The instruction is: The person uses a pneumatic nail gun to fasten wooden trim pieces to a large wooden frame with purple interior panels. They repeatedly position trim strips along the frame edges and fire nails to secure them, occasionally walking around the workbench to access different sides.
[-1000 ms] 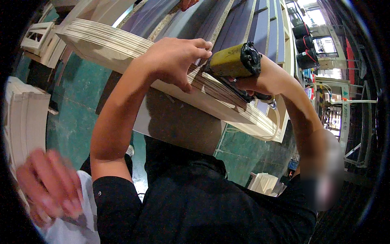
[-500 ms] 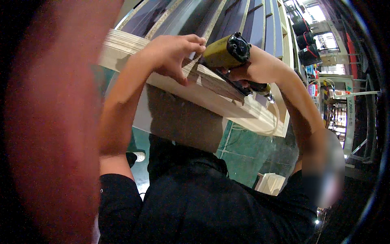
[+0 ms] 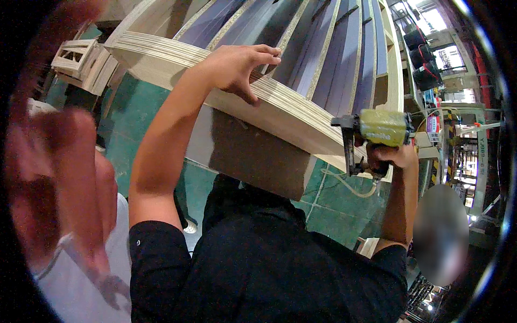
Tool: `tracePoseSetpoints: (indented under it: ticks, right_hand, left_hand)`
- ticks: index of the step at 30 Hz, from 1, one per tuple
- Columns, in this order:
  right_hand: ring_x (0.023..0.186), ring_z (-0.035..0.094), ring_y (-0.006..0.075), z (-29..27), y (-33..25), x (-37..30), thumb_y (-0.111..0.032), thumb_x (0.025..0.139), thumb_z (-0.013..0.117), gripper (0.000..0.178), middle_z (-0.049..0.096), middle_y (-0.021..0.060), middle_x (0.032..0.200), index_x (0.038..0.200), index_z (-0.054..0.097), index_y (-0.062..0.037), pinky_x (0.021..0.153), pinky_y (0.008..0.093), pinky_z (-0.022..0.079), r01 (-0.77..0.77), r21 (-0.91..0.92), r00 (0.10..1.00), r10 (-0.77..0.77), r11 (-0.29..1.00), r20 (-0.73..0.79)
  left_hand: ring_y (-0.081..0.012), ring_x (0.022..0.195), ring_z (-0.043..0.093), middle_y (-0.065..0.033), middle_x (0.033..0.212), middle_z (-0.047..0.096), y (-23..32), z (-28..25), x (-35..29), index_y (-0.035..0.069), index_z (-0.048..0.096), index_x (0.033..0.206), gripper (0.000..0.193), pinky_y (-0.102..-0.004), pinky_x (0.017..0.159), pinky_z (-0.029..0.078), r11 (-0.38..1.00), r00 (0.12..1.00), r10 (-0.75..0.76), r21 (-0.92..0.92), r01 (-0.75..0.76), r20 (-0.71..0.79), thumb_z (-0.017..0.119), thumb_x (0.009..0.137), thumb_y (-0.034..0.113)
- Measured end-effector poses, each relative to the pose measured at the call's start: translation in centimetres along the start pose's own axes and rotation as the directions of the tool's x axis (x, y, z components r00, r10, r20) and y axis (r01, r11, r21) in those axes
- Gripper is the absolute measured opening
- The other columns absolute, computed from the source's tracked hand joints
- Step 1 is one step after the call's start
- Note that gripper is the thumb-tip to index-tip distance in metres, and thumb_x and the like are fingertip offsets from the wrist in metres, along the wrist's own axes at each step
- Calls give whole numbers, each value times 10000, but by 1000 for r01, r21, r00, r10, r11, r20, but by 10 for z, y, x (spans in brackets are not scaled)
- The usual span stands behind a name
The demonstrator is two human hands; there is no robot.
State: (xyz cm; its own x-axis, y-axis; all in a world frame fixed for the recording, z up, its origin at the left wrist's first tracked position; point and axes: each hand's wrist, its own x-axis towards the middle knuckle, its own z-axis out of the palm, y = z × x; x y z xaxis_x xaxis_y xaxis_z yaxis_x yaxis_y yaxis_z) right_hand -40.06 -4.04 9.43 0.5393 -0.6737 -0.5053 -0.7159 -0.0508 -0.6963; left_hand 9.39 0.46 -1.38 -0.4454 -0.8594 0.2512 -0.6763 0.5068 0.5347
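My left hand (image 3: 237, 70) straddles the layered plywood edge of a large wooden frame (image 3: 307, 110). Its fingers reach over the top and its thumb lies along the near face. A small brown piece (image 3: 265, 71) shows between fingers and thumb; its kind is unclear. Off to the right, my right hand (image 3: 396, 154) is wrapped around the handle of a yellow-green nail gun (image 3: 383, 128). The black nose and magazine of the nail gun point left, beside the frame's right front corner. Parallel slats (image 3: 323, 51) with pale edges run across the frame's inside.
A pale air hose (image 3: 358, 194) curves below the nail gun. At the left, another person's blurred arm (image 3: 81, 188) comes close. Small wooden frames (image 3: 75, 58) stand beyond it on the green floor (image 3: 132, 113). Black round items (image 3: 423, 59) line the right side.
My right hand has carried the nail gun from beside my left hand to the right and nearer. My left hand stays at the frame edge. The other person's arm has drawn back leftward.
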Motion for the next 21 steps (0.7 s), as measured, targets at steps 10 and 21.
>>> tracePoseSetpoints:
  ticks: [10, 21]
  right_hand:
    - [573, 587, 163, 89, 68, -8, -318, 720, 815, 748, 660, 172, 986, 1267, 524, 101, 504, 313, 497, 261, 733, 952, -291, 627, -90]
    - [933, 639, 200, 45, 67, -22, -149, 759, 843, 633, 687, 130, 1128, 1308, 578, 20, 773, 371, 522, 232, 223, 968, -203, 947, -147]
  left_hand:
    - [-290, 1363, 531, 0, 1615, 416, 15, -9, 2, 143, 513, 1480, 1128, -391, 1063, 503, 990, 989, -111, 98, 101, 101, 988, 471, 314]
    - [-404, 1446, 376, -169, 1575, 412, -5, -50, -40, 166, 495, 1488, 1124, -492, 1178, 382, 966, 989, 106, 245, -80, -98, 990, 497, 354]
